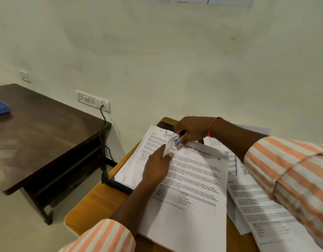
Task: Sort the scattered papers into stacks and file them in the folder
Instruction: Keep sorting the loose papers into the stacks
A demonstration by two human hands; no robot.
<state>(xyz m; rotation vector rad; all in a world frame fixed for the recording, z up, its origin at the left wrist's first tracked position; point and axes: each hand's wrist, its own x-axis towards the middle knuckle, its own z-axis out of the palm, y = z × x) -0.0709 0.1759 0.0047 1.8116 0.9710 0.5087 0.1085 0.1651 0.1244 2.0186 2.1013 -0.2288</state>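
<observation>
A stack of printed papers [193, 188], headed "Sample Internship Documentation", lies on the light wooden desk [91, 210]. My left hand [157, 166] pinches the bent top-left corner of this stack. My right hand [191, 130] grips a small blue and black stapler [179, 139] right at that corner. Another white sheet [139, 160] lies to the left on a dark folder [119, 185]. More printed sheets [262, 206] are spread to the right, partly under my right sleeve.
A dark wooden table [39, 135] stands to the left across a gap of floor, with a blue object [0, 107] at its far left. A black cable [103, 135] hangs from a wall socket panel [92, 100]. The wall is close behind the desk.
</observation>
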